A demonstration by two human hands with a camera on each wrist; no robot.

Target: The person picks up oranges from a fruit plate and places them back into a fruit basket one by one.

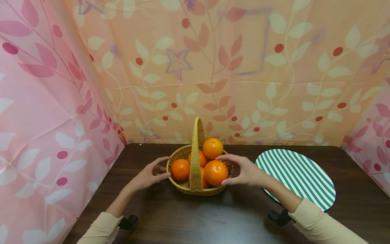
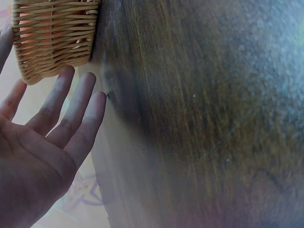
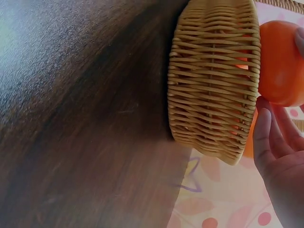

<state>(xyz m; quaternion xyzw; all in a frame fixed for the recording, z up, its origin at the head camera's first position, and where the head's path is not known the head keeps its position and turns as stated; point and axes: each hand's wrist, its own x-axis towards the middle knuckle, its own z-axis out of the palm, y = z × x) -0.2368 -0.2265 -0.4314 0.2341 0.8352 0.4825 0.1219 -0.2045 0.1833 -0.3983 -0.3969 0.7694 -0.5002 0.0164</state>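
Note:
A wicker basket (image 1: 196, 183) with an arched handle stands on the table, holding several oranges. My right hand (image 1: 243, 169) grips the front right orange (image 1: 216, 173), thumb at its lower side and forefinger on top. In the right wrist view this orange (image 3: 281, 66) sits at the basket rim, with fingers along its side. My left hand (image 1: 151, 173) is at the basket's left side, thumb and forefinger tips at the rim. Its other fingers reach out loosely in the left wrist view. A left orange (image 1: 180, 169) and a rear one (image 1: 213, 148) lie inside; others are partly hidden by the handle.
A green-and-white striped oval placemat (image 1: 298, 176) lies on the right of the dark wooden table (image 1: 195, 220), partly under my right forearm. Patterned cloth (image 1: 195, 74) hangs behind the table and at both sides.

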